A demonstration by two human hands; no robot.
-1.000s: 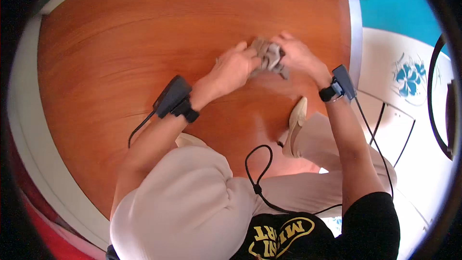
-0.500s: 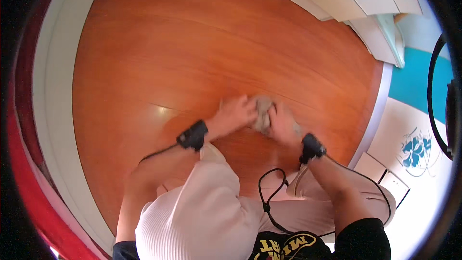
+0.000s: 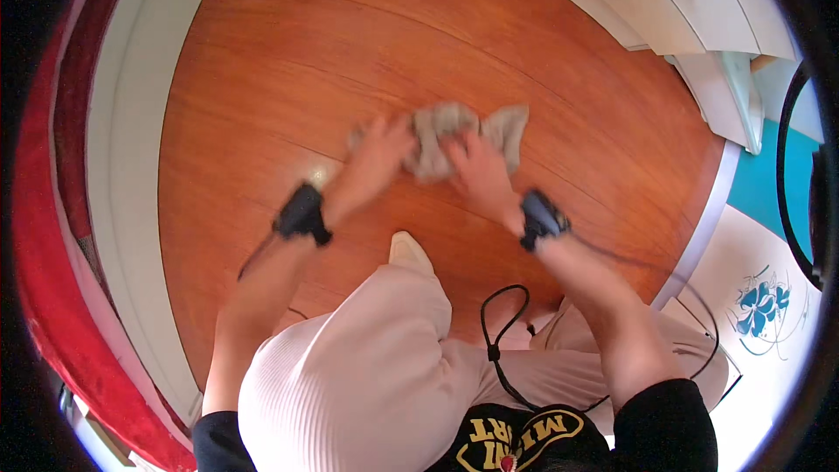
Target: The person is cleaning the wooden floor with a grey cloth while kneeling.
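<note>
A crumpled grey-beige cloth (image 3: 434, 138) lies bunched on the reddish-brown wooden floor in front of me, its right end fanned out. My left hand (image 3: 382, 157) grips its left part; a scrap of the fabric shows beyond the knuckles, and the fingers are slightly blurred. On the middle of the cloth is my right hand (image 3: 479, 168), fingers bent into the folds and pressing it to the floor. Black straps with small devices sit around both wrists, cables trailing from them.
My bent knee in pale trousers (image 3: 350, 376) and a cream shoe (image 3: 409, 253) are close below the hands. White drawers (image 3: 647, 0) stand at the far right, a flower-patterned white panel (image 3: 743, 297) at the right. Red fabric (image 3: 61, 315) hangs along the left edge.
Both hands have moved forward and to the left across the floor with the cloth. More of the cloth is spread out to the right of my right hand.
</note>
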